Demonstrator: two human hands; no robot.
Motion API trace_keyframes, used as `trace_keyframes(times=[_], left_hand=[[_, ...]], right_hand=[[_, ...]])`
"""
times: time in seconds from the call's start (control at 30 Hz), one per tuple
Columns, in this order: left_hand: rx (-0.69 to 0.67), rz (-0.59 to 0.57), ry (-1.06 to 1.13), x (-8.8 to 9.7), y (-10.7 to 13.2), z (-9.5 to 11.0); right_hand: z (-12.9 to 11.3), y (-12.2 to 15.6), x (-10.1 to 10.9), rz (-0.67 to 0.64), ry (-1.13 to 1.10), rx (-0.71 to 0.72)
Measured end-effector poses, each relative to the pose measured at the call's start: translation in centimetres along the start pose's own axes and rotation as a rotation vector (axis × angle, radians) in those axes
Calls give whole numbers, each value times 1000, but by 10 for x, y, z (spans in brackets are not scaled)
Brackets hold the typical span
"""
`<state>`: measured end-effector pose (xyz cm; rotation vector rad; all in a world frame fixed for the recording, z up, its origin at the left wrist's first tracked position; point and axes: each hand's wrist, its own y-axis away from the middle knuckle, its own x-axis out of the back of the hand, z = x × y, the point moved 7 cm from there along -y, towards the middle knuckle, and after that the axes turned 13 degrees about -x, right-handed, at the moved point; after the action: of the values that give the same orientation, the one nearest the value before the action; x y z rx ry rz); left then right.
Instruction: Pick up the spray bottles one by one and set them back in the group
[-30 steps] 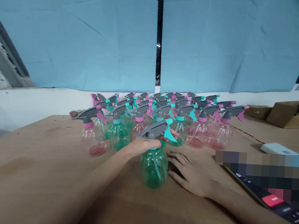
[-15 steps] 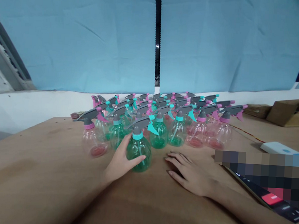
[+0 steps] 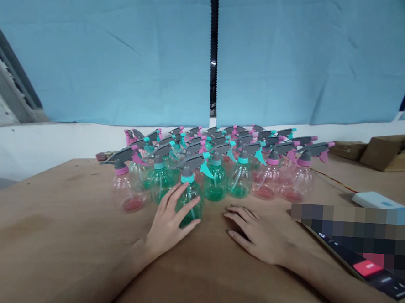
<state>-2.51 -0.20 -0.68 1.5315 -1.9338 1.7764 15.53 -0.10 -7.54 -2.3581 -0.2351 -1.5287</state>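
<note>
A green clear spray bottle with a grey head and teal trigger stands upright at the front of a crowd of like bottles. My left hand lies open against its near side, fingers spread over the belly. My right hand rests flat and open on the wooden table, palm down, just right of that bottle and not touching it.
Several pink and green spray bottles stand packed behind, a pink one at the front left. Cardboard boxes sit far right, a white flat device and a dark screen near right. Blue cloth hangs behind.
My left hand carried the green bottle from near me back and left, set it at the front of the group, and its fingers have opened out. My right hand stayed put.
</note>
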Motion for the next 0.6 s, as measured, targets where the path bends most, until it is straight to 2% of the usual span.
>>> trace_keyframes(times=[0.37,0.6], left_hand=[[64,-76,11,-13,2,-15],[155,-148,28,-24,4,-23]], right_hand=[[-2,1,2,11,0,12],[-2,1,1,3,14,0]])
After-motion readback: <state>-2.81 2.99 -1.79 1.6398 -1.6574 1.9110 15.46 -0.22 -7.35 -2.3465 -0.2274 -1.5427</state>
